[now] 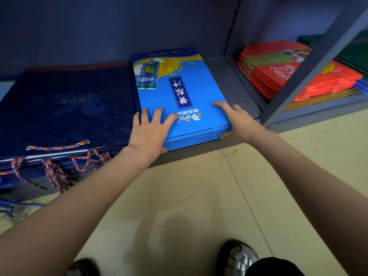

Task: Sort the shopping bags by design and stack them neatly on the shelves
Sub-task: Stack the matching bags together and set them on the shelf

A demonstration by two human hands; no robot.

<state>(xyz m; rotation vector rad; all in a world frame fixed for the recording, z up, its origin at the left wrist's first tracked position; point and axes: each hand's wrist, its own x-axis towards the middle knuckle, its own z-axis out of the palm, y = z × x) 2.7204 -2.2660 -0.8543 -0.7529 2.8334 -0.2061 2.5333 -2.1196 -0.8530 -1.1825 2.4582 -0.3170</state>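
Observation:
A stack of bright blue shopping bags with a yellow splash and a white logo lies flat on the bottom shelf. My left hand rests on the stack's near left corner, fingers spread on top and thumb under the front edge. My right hand presses the near right corner, fingers flat on the top bag, thumb at the side of the pile. To the left lies a stack of dark navy bags with twisted multicoloured rope handles hanging over the shelf edge.
A stack of red bags lies in the neighbouring bay to the right, behind a grey upright post. Dark green bags show at the far right. Beige tiled floor and my sandalled feet are below.

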